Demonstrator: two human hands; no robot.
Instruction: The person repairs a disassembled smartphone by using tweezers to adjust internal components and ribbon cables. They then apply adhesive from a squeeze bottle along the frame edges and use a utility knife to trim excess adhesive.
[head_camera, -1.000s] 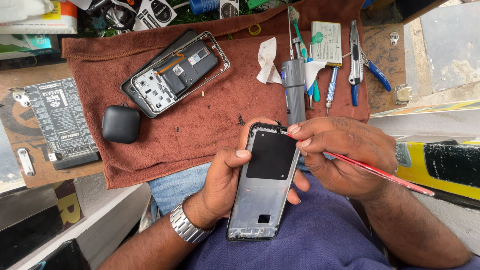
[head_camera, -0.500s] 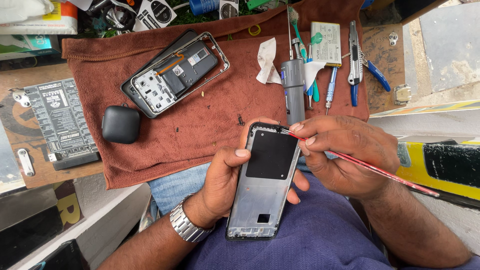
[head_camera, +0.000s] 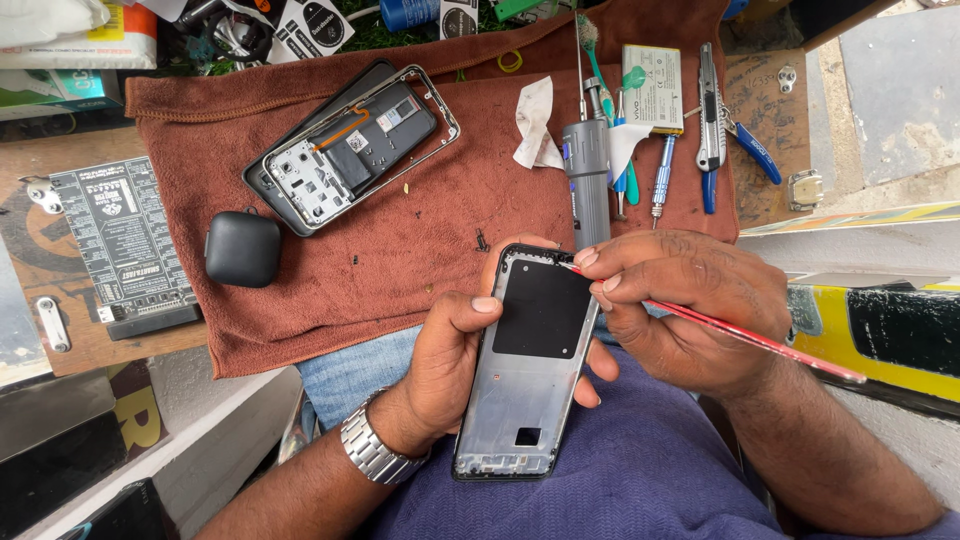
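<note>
Two phone frames: left hand fingers grasp one frame, right hand fingers pinch red tool; second frame on brown towel.

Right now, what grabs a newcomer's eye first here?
The phone frame at centre, gripped from below by the left hand over the person's lap. The right hand pinches a thin red tool with its tip at the frame's top right corner. Behind, on the brown towel, lies an opened phone with its insides showing, and a grey electric screwdriver to its right.
</note>
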